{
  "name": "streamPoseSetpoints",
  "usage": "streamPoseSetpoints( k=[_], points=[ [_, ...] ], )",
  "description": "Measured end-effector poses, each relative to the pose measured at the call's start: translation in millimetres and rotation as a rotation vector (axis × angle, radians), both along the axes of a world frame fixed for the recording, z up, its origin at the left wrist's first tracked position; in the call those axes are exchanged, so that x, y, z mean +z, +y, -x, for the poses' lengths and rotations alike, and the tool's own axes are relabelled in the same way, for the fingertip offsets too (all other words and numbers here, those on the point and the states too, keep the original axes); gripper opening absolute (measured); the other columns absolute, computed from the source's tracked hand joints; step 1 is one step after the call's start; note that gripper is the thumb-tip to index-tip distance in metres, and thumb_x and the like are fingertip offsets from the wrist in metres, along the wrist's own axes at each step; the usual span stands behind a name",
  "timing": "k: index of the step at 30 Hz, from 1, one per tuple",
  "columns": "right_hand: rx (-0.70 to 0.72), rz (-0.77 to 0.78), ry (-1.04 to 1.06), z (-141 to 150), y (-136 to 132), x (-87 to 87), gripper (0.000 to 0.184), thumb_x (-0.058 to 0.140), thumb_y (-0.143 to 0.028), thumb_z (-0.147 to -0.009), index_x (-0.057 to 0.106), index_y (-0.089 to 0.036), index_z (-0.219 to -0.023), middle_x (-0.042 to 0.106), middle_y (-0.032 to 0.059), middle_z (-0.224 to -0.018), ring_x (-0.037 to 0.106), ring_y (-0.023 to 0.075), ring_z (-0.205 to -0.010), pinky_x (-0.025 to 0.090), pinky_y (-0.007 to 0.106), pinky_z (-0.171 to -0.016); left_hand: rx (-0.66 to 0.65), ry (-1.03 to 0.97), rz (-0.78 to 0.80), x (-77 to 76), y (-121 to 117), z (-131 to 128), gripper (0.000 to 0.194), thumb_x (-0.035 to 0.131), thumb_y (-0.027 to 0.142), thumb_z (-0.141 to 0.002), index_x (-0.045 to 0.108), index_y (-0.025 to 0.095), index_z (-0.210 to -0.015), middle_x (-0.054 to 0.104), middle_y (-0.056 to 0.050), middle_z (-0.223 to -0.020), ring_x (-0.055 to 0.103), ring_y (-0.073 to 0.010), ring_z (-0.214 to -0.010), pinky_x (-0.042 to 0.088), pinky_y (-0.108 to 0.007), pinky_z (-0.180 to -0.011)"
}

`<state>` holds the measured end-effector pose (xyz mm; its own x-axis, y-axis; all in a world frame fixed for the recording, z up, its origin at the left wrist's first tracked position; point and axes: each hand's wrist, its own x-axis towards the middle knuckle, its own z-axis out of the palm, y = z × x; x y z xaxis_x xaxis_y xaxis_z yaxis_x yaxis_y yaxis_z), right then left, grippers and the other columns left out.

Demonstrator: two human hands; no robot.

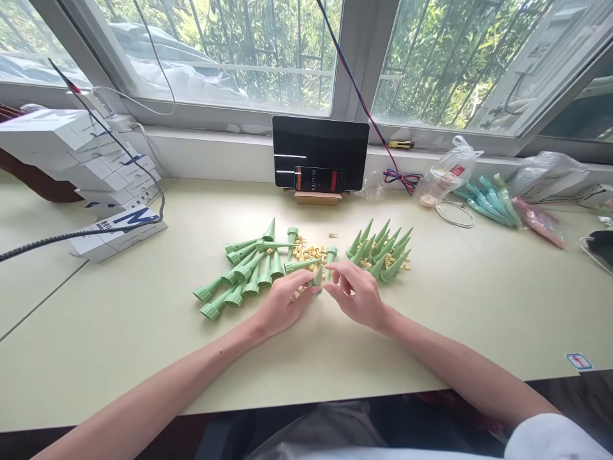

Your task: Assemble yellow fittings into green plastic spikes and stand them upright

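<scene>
My left hand (286, 297) is closed around a green plastic cone spike (318, 277), held with its tip upward just above the table. My right hand (357, 291) is close beside it, thumb and forefinger apart with a gap between them; whether their tips touch the cone I cannot tell. Behind the hands lies a heap of small yellow plastic pieces (311, 253). Left of them are several loose green cones (251, 286), most lying on their sides. To the right, several more green cones (380, 246) are grouped with tips up, yellow pieces among them.
A phone (320, 179) showing a timer leans on a dark tablet (320, 144) at the back. White boxes (110, 166) are stacked at left, with a black cable (163, 198) across them. Plastic bags (447, 172) and teal packets (488, 201) lie at back right.
</scene>
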<state>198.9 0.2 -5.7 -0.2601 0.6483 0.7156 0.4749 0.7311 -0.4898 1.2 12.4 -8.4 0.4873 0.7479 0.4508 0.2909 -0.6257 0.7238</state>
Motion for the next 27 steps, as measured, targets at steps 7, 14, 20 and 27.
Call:
streamPoseSetpoints(
  k=[7,14,20,27],
  points=[
    [0.077,0.094,-0.037,0,-13,31.4,0.014,0.053,-0.024,-0.097,0.066,-0.020,-0.092,0.060,0.0001,-0.067,0.047,0.0105,-0.052,0.041,0.024,-0.051,-0.050,0.049,-0.024,-1.5,-4,-1,0.018,0.054,0.025,-0.096,0.066,0.020,-0.109,0.068,-0.007,-0.103,0.064,-0.0167,-0.090,0.051,-0.027,-0.079],
    [-0.177,0.335,-0.063,-40,-5,52.4,0.018,0.060,-0.032,-0.092,0.064,-0.019,-0.081,0.059,-0.0015,-0.057,0.050,0.0115,-0.047,0.038,0.024,-0.046,0.108,-0.064,-0.104,-0.8,-4,-3,0.014,0.055,0.020,-0.095,0.067,0.019,-0.102,0.070,-0.007,-0.100,0.067,-0.0175,-0.092,0.053,-0.029,-0.081],
    [-0.292,0.368,-0.151,-54,5,42.4,0.019,0.060,-0.031,-0.090,0.060,-0.019,-0.075,0.060,-0.0015,-0.056,0.052,0.0128,-0.047,0.039,0.025,-0.048,0.109,-0.059,-0.113,-0.1,-4,-5,0.013,0.053,0.020,-0.096,0.066,0.018,-0.096,0.070,-0.006,-0.092,0.066,-0.0161,-0.085,0.052,-0.028,-0.076],
    [-0.377,0.444,-0.261,-52,7,41.6,0.019,0.055,-0.030,-0.091,0.060,-0.019,-0.076,0.061,-0.0017,-0.059,0.052,0.0121,-0.046,0.041,0.025,-0.053,0.112,-0.087,-0.135,-1.0,-3,-6,0.012,0.054,0.018,-0.095,0.065,0.018,-0.093,0.069,-0.004,-0.088,0.065,-0.0149,-0.081,0.052,-0.026,-0.073]
  ],
)
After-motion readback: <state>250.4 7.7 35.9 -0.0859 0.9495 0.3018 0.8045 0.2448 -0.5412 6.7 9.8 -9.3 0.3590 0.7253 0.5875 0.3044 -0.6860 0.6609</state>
